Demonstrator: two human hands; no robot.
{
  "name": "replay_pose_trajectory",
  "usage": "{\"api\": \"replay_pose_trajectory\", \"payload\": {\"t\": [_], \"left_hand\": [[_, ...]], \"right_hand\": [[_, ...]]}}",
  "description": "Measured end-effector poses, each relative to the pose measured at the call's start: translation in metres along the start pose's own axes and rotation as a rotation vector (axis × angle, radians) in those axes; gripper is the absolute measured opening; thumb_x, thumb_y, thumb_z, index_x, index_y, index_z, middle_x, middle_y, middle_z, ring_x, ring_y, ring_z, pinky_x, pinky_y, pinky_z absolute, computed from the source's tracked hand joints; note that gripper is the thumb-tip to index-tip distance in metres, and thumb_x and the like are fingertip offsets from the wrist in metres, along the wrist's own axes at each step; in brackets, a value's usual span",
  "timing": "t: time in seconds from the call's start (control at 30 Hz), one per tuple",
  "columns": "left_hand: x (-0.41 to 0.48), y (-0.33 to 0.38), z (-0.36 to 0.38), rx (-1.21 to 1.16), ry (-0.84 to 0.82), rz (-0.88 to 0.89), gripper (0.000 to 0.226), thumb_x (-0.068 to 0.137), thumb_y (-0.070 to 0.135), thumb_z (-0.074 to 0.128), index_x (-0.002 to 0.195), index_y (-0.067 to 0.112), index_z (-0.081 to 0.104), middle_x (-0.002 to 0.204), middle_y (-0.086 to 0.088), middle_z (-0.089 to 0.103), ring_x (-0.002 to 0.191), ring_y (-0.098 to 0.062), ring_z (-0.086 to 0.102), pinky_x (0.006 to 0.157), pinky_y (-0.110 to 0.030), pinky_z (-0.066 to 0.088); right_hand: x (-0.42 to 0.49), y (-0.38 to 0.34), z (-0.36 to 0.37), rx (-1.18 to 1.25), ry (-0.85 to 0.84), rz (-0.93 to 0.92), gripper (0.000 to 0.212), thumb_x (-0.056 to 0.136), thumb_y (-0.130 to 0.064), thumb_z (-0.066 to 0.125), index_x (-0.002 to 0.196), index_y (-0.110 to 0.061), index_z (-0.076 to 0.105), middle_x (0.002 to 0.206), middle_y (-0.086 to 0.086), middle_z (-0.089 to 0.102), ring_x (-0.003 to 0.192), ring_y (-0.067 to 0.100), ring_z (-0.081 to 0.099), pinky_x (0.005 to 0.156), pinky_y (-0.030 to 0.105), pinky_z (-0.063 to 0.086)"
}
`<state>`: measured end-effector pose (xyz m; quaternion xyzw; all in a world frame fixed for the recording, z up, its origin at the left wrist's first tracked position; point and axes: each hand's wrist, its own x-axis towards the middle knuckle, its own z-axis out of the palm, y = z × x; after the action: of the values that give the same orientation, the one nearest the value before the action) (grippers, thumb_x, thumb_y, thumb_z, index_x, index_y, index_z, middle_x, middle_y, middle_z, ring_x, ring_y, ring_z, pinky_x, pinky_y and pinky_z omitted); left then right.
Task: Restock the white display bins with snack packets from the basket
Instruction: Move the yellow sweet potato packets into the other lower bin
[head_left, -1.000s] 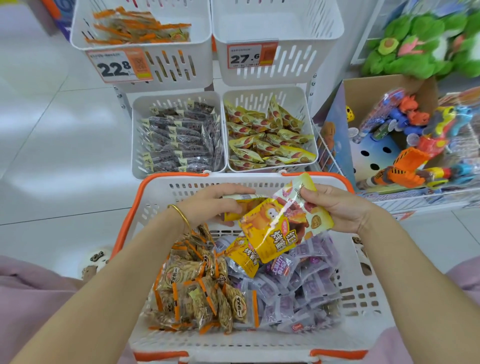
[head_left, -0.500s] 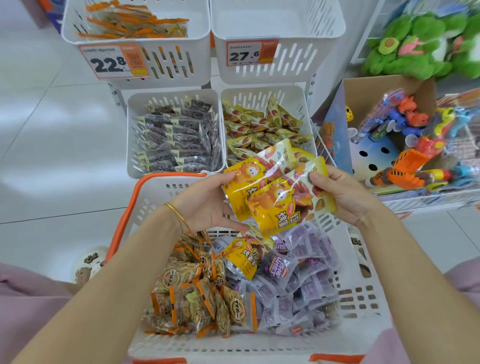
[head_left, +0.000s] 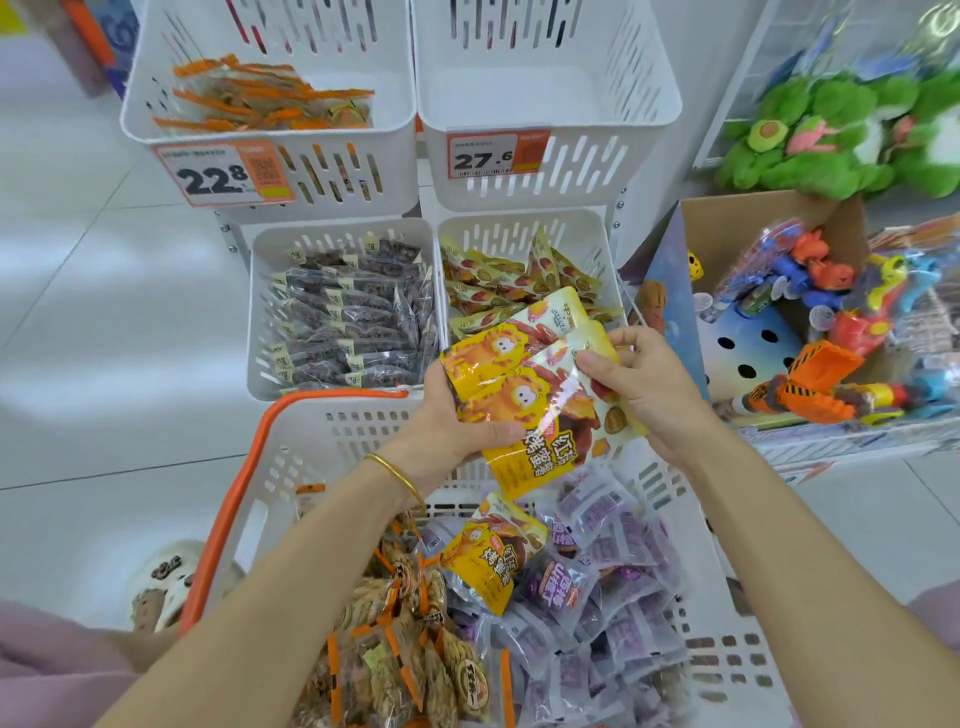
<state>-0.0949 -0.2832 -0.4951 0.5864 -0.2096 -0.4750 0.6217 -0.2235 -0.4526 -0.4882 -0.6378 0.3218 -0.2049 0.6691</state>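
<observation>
My left hand (head_left: 447, 431) grips a stack of yellow snack packets (head_left: 524, 395) from below, thumb across the front. My right hand (head_left: 639, 384) pinches the stack's right edge. The packets hover over the far rim of the white basket with orange handles (head_left: 239, 499) and the front edge of the lower right bin (head_left: 597, 228), which holds matching yellow packets. One more yellow packet (head_left: 488, 558) lies in the basket among purple packets (head_left: 597, 587) and orange-trimmed packets (head_left: 395, 644).
The lower left bin (head_left: 260, 312) holds dark packets. The upper left bin (head_left: 140, 109) holds orange-edged packets above a 22.8 tag; the upper right bin (head_left: 654, 104) above the 27.6 tag looks empty. A cardboard box of toys (head_left: 810, 312) and green plush (head_left: 841, 135) stand right.
Both hands lifted the yellow packets out of the basket and carried them forward over the lower right bin's front edge. The view also moved closer to the bins.
</observation>
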Motion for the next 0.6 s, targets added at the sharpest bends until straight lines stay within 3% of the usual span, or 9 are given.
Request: {"api": "replay_pose_trajectory", "payload": {"t": [0.07, 0.1, 0.17, 0.23, 0.33, 0.43, 0.47, 0.53, 0.6], "left_hand": [[0.010, 0.006, -0.001, 0.002, -0.017, 0.035, 0.067, 0.071, -0.004, 0.071, 0.111, 0.038, 0.036, 0.121, 0.001, 0.055, 0.107, -0.019, 0.061, 0.087, -0.049, 0.052], [0.017, 0.010, -0.001, 0.019, -0.027, 0.054, 0.069, 0.071, -0.004, 0.070, 0.115, 0.035, 0.035, 0.122, 0.001, 0.054, 0.109, -0.020, 0.060, 0.089, -0.049, 0.051], [0.033, 0.017, 0.001, 0.071, -0.050, 0.109, 0.074, 0.072, -0.005, 0.069, 0.122, 0.031, 0.029, 0.122, 0.002, 0.053, 0.110, -0.018, 0.058, 0.090, -0.045, 0.050], [0.053, 0.025, 0.004, 0.152, -0.050, 0.151, 0.072, 0.073, -0.004, 0.070, 0.117, 0.035, 0.027, 0.119, 0.006, 0.053, 0.107, -0.014, 0.059, 0.091, -0.038, 0.050], [0.092, 0.033, 0.005, 0.235, -0.025, 0.194, 0.078, 0.075, -0.004, 0.071, 0.128, 0.026, 0.021, 0.125, 0.004, 0.049, 0.111, -0.014, 0.055, 0.089, -0.029, 0.050], [0.135, 0.036, -0.007, 0.394, 0.032, 0.215, 0.085, 0.080, 0.005, 0.070, 0.145, 0.018, 0.016, 0.137, 0.002, 0.038, 0.122, -0.015, 0.045, 0.093, -0.026, 0.046], [0.150, 0.036, -0.014, 0.504, 0.084, 0.227, 0.084, 0.082, 0.011, 0.069, 0.147, 0.018, 0.016, 0.140, 0.002, 0.033, 0.127, -0.014, 0.039, 0.099, -0.028, 0.042], [0.175, 0.035, -0.030, 0.838, 0.165, 0.287, 0.076, 0.086, 0.020, 0.065, 0.147, 0.015, 0.020, 0.149, -0.004, 0.026, 0.137, -0.018, 0.027, 0.112, -0.033, 0.029], [0.195, 0.034, -0.040, 1.126, 0.166, 0.346, 0.069, 0.091, 0.024, 0.058, 0.147, 0.012, 0.021, 0.155, -0.005, 0.017, 0.143, -0.019, 0.014, 0.116, -0.027, 0.013]], "right_hand": [[0.011, -0.009, -0.011, 0.141, -0.161, 0.108, 0.083, 0.053, -0.038, 0.089, 0.123, -0.013, 0.051, 0.108, 0.014, 0.067, 0.081, 0.021, 0.068, 0.067, 0.031, 0.058], [0.015, -0.013, -0.016, 0.183, -0.259, 0.171, 0.089, 0.046, -0.037, 0.093, 0.123, -0.016, 0.054, 0.108, 0.013, 0.069, 0.085, 0.023, 0.069, 0.067, 0.034, 0.059], [0.024, -0.023, -0.022, 0.180, -0.351, 0.219, 0.086, 0.041, -0.029, 0.094, 0.118, -0.018, 0.058, 0.106, 0.011, 0.071, 0.085, 0.025, 0.071, 0.063, 0.037, 0.060], [0.039, -0.031, -0.022, 0.120, -0.282, 0.137, 0.067, 0.056, -0.018, 0.085, 0.116, -0.014, 0.058, 0.099, 0.008, 0.073, 0.079, 0.021, 0.071, 0.061, 0.036, 0.059], [0.064, -0.046, -0.023, -0.073, -0.111, -0.096, 0.039, 0.068, -0.004, 0.075, 0.100, -0.022, 0.060, 0.085, -0.002, 0.072, 0.071, 0.012, 0.068, 0.056, 0.030, 0.057], [0.091, -0.051, -0.035, -0.480, 0.047, -0.399, 0.038, 0.073, -0.010, 0.078, 0.102, -0.030, 0.063, 0.094, -0.004, 0.069, 0.085, 0.017, 0.066, 0.072, 0.041, 0.057], [0.099, -0.049, -0.038, -0.697, 0.115, -0.524, 0.038, 0.074, -0.016, 0.078, 0.108, -0.030, 0.065, 0.099, -0.004, 0.071, 0.091, 0.019, 0.066, 0.077, 0.041, 0.056], [0.116, -0.043, -0.042, -1.092, 0.263, -0.817, 0.039, 0.077, -0.025, 0.071, 0.115, -0.026, 0.066, 0.106, -0.003, 0.072, 0.093, 0.021, 0.069, 0.072, 0.035, 0.056], [0.134, -0.034, -0.045, -1.263, 0.342, -1.119, 0.033, 0.080, -0.019, 0.067, 0.113, -0.021, 0.067, 0.109, 0.000, 0.071, 0.085, 0.022, 0.071, 0.063, 0.028, 0.052]]}}
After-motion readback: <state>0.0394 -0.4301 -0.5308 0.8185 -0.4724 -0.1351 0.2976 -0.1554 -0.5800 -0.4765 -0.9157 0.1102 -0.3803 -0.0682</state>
